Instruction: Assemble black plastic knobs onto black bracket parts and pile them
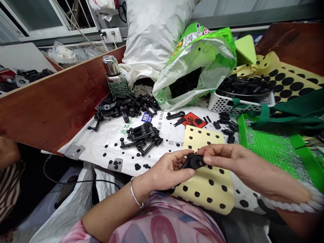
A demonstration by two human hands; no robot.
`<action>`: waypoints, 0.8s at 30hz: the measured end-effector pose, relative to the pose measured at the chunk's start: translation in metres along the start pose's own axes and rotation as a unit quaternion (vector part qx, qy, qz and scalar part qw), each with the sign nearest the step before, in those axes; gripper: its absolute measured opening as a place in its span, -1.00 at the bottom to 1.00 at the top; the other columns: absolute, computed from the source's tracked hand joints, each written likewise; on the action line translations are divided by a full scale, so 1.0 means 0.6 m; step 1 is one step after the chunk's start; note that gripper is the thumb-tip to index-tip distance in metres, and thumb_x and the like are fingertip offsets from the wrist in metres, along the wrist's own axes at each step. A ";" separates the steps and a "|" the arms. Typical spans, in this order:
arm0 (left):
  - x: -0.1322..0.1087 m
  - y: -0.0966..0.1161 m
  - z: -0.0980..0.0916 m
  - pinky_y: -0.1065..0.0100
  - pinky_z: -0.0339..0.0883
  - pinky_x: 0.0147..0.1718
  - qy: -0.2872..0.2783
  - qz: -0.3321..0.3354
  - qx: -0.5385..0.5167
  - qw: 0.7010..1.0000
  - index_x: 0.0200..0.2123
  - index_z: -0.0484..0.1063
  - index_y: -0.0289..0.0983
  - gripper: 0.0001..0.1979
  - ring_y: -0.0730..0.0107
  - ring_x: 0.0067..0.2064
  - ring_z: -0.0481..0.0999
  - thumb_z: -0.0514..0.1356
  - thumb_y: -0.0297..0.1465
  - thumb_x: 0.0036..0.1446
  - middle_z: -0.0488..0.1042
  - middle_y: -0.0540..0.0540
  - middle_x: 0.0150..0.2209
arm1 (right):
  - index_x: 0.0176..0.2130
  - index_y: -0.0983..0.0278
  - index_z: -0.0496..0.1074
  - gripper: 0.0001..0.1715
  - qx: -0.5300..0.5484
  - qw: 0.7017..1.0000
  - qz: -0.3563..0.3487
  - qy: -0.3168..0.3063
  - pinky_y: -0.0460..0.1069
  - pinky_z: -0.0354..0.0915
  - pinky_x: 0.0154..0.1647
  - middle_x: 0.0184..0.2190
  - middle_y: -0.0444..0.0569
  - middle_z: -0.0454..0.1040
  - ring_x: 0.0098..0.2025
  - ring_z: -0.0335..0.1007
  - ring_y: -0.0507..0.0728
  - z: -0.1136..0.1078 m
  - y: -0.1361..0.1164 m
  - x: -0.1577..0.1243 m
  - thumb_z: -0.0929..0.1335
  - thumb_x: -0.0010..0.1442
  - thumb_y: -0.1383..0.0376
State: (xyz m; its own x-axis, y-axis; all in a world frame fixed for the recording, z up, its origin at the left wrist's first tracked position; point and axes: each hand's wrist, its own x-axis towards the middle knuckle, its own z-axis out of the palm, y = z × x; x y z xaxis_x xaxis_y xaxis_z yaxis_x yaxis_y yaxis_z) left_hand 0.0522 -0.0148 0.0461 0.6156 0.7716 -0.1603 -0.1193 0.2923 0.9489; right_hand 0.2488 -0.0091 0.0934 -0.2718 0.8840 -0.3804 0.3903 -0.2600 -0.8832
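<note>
My left hand [167, 168] is closed around a black crank handle [196, 161], its round end turned up toward me. At the edge of that round end, the thumb and forefinger of my right hand [220, 157] are pinched together; whether they grip the handle's rim or some tiny piece cannot be made out. Under both hands lies a pale yellow sheet of black dot stickers [211, 192]. Beyond my left wrist sits a small heap of black crank handles [144, 136]. A single crank handle [176, 115] lies farther back, near a red printed card [193, 120].
A larger pile of crank handles [126, 106] stands by a metal flask [116, 76]. Behind are a green plastic bag [202, 54] and a white sack [154, 30]. On the right are a white basket [220, 105] of black parts and a green tray [268, 148] of small metal pieces.
</note>
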 end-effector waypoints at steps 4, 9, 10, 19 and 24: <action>0.001 0.000 0.005 0.44 0.20 -0.28 0.016 -0.006 0.001 1.000 0.10 0.29 -0.39 -0.42 0.46 -0.28 0.34 0.27 -0.40 -0.03 0.41 -0.12 -0.24 | -0.47 0.23 0.46 -0.62 0.002 1.000 0.000 0.004 0.02 0.29 -0.23 -0.44 -0.04 0.47 -0.21 0.38 0.24 -0.001 0.007 0.002 0.44 -0.09 -0.03; 0.007 -0.009 0.009 0.42 0.24 -0.36 0.046 -0.018 -0.010 0.999 0.09 0.29 -0.41 -0.35 0.50 -0.39 0.31 0.31 -0.24 -0.04 0.39 -0.11 -0.31 | -0.47 0.23 0.45 -0.65 -0.010 1.000 -0.017 0.004 0.00 0.29 -0.25 -0.43 -0.05 0.47 -0.23 0.38 0.21 -0.003 0.023 0.007 0.42 -0.03 -0.01; 0.009 -0.012 0.009 0.41 0.25 -0.37 0.054 -0.013 -0.007 0.998 0.09 0.30 -0.41 -0.35 0.50 -0.41 0.31 0.31 -0.21 -0.05 0.39 -0.11 -0.32 | -0.45 0.24 0.46 -0.64 -0.015 1.000 -0.021 0.004 0.00 0.28 -0.25 -0.41 -0.05 0.48 -0.23 0.38 0.20 -0.003 0.025 0.008 0.42 -0.02 0.00; 0.014 -0.022 0.015 0.46 0.21 -0.45 0.103 0.000 0.023 0.994 0.02 0.35 -0.42 -0.42 0.53 -0.46 0.30 0.29 -0.22 -0.03 0.39 -0.07 -0.41 | -0.36 0.26 0.49 -0.66 -0.042 0.998 -0.036 0.033 -0.02 0.26 -0.29 -0.34 -0.03 0.50 -0.30 0.36 0.15 0.004 0.032 0.008 0.38 0.05 0.03; 0.014 -0.019 0.015 0.46 0.27 -0.42 0.098 -0.018 0.008 0.995 -0.02 0.40 -0.36 -0.50 0.51 -0.42 0.35 0.27 -0.22 -0.02 0.47 -0.12 -0.29 | -0.40 0.28 0.47 -0.67 -0.043 0.996 -0.057 0.051 -0.02 0.28 -0.31 -0.41 -0.03 0.49 -0.36 0.36 0.13 0.008 0.029 0.010 0.37 0.03 0.05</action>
State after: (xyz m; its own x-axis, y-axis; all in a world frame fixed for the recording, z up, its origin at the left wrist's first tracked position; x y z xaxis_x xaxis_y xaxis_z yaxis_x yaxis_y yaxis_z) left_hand 0.0656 -0.0165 0.0365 0.4555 0.8562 -0.2435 -0.0868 0.3150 0.9451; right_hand 0.2495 -0.0102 0.0746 -0.2299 0.9415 -0.2464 0.4373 -0.1262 -0.8904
